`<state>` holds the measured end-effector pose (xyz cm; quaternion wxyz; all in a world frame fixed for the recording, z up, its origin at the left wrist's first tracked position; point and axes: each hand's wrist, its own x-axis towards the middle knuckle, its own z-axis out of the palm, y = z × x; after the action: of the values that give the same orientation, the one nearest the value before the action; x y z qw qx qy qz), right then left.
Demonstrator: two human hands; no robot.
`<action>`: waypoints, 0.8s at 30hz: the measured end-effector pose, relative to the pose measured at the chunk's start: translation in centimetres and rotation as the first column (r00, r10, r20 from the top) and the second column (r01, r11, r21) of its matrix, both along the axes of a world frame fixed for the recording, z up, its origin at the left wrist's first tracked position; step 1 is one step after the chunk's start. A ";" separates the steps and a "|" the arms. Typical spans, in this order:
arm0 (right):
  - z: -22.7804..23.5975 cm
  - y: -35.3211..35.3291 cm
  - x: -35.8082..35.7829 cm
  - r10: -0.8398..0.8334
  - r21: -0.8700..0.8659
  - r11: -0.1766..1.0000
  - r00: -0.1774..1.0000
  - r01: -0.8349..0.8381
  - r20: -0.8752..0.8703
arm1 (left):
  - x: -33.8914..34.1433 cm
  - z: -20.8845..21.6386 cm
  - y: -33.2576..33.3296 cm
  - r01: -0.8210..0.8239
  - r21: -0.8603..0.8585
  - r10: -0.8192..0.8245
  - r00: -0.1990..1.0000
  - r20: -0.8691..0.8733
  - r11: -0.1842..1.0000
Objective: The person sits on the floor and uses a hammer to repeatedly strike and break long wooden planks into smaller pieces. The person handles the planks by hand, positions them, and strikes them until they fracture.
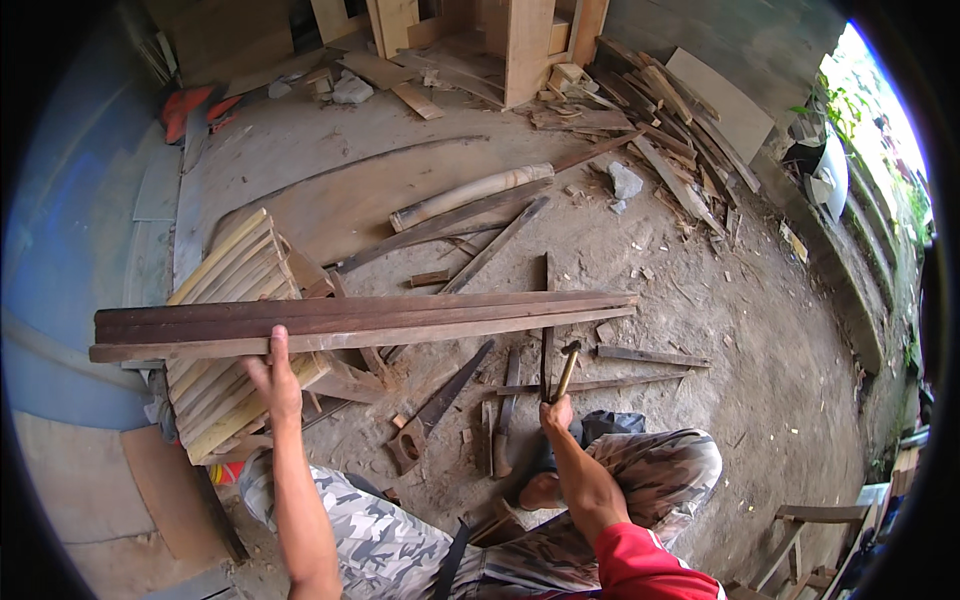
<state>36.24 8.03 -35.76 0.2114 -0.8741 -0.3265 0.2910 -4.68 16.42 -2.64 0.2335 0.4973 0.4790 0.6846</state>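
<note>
My left hand [276, 378] grips a long dark wooden plank [370, 322] near its left end, with one finger laid up its near face and the other fingers partly hidden. The plank is held crosswise above the floor. Lower right of it, my right hand [557, 411] is closed round the pale handle of a hammer [566, 368], head pointing up. A dark narrow strip of wood [547, 350] runs up beside the hammer and passes behind the plank; whether my hand also holds it I cannot tell. A handsaw [437, 412] lies on the ground between my hands.
Under the plank's left part stands a slatted wooden piece [220, 400]. A wooden-handled tool [505, 430] lies right of the saw. Loose strips [650, 356] and a pale round log [470, 195] are farther off. Scrap wood [690, 130] is heaped at the far right.
</note>
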 end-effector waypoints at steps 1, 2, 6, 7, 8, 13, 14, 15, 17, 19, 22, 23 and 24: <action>-0.8 -0.5 0.3 -0.002 0.050 0.999 1.000 0.003 -0.017 | 0.6 0.2 0.5 0.027 -0.004 -0.027 0.999 0.017 1.000; 1.0 0.2 -1.9 -0.064 0.027 0.997 0.945 0.076 -0.322 | -0.5 0.1 0.0 0.012 -0.016 -0.012 1.000 0.011 1.000; 2.8 0.3 -6.9 -0.025 0.247 0.933 0.733 0.261 -0.680 | 0.2 0.1 0.0 -0.009 -0.044 0.011 0.999 0.049 0.999; 2.8 0.4 -8.1 -0.079 0.231 0.904 0.673 0.359 -0.736 | 0.4 0.0 0.2 -0.004 -0.047 0.006 0.999 0.044 0.999; 3.2 0.5 -9.5 -0.082 0.209 0.913 0.660 0.350 -0.747 | 0.6 0.2 0.2 -0.027 -0.008 0.028 0.998 0.059 1.000; 6.9 3.2 -17.1 -0.057 0.165 0.897 0.478 0.410 -0.877 | -0.3 1.4 -1.3 -0.035 -0.026 0.034 0.999 -0.027 0.999; 6.4 5.0 -17.8 -0.027 0.201 0.872 0.453 0.447 -0.891 | 0.6 1.8 -1.1 -0.023 -0.012 0.023 1.000 -0.014 1.000; 6.0 6.7 -18.0 -0.035 0.212 0.878 0.499 0.429 -0.866 | 1.4 2.0 -1.0 -0.013 0.001 0.013 1.000 -0.002 1.000; 6.1 10.7 -20.0 0.001 0.298 0.871 0.605 0.391 -0.797 | 1.9 2.6 -1.0 -0.012 -0.013 0.012 1.000 -0.023 1.000; 8.1 13.9 -22.6 0.141 0.365 0.835 0.482 0.412 -0.865 | 2.3 3.7 -1.4 -0.008 -0.019 0.009 0.999 0.042 1.000; 7.8 17.0 -21.9 0.232 0.368 0.869 0.385 0.330 -0.893 | 1.6 2.4 -1.1 0.090 -0.172 -0.080 0.995 0.063 0.981; 9.4 16.9 -23.7 0.242 0.336 0.909 0.347 0.244 -0.906 | 0.2 1.9 -1.6 0.070 -0.209 -0.057 0.996 0.068 0.975; 10.6 14.9 -25.0 0.174 0.295 0.897 0.351 0.330 -0.920 | -0.9 1.5 -2.0 0.036 -0.215 -0.016 0.996 0.093 0.976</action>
<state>11.25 22.89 -25.16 0.5609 -0.4956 -0.1599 0.6436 -5.57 14.44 -1.14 0.3167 0.4436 0.5329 0.6473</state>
